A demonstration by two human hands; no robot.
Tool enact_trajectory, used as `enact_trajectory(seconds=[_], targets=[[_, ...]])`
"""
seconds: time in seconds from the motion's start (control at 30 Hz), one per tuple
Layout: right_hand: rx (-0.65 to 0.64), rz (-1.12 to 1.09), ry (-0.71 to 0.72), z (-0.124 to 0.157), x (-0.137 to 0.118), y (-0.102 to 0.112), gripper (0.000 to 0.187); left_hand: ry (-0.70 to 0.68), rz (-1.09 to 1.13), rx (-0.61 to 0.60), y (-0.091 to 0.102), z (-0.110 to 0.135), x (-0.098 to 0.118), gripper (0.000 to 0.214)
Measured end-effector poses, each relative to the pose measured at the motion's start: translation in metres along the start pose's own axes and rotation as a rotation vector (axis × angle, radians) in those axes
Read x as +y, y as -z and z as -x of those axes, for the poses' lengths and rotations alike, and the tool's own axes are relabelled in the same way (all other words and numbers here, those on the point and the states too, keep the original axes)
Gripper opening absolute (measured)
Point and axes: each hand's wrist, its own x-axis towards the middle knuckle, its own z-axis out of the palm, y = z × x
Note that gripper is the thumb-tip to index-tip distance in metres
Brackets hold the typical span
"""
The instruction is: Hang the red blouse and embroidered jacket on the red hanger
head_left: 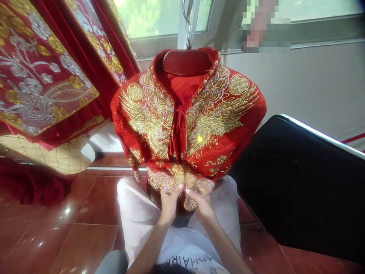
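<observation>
A red jacket (pixel 242 114) with gold and silver embroidery hangs before me on a dark red hanger (pixel 186 62). Red cords (pixel 180 114) dangle between its two front edges near the neck. At the lower hem, my left hand (pixel 170 199) grips one front edge, thumb on top of the embroidered cloth and fingers hidden beneath. Close beside it, my right hand (pixel 199 201) pinches the other front edge in the same way. The two thumb tips almost meet at the middle of the hem.
Other red embroidered garments (pixel 48 72) hang at the left, with red cloth (pixel 42 186) low on the tiled floor (pixel 94 201). A large black panel (pixel 302 182) stands at the right. Behind the jacket are a window (pixel 148 19) and a pale wall (pixel 302 76).
</observation>
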Motion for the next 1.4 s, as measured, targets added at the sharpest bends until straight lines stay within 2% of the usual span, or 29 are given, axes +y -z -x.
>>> enact_trajectory(seconds=[0.17,0.37,0.6,0.87,1.03,1.27,1.4], targets=[[0.003,0.011,-0.015,0.001,-0.001,0.002,0.051,-0.013,0.024,0.056,0.000,-0.003,0.001,0.041],[-0.020,0.062,0.005,0.001,0.001,0.003,0.050,-0.018,0.046,0.028,-0.002,-0.005,0.002,0.040],[0.026,0.032,-0.006,0.000,0.001,0.000,0.055,-0.007,0.042,0.035,-0.001,-0.003,0.001,0.043],[-0.001,0.024,0.003,-0.001,0.000,-0.003,0.055,-0.006,-0.004,0.013,0.001,-0.002,-0.001,0.036],[0.031,-0.001,0.021,-0.004,0.001,-0.008,0.057,-0.024,-0.014,0.010,0.003,-0.002,-0.002,0.040],[0.022,0.026,0.037,-0.007,0.004,-0.004,0.051,0.006,-0.165,-0.015,0.007,-0.006,-0.001,0.035],[0.065,0.033,0.038,-0.010,0.008,0.001,0.052,0.021,-0.278,-0.095,0.010,-0.008,-0.002,0.031]])
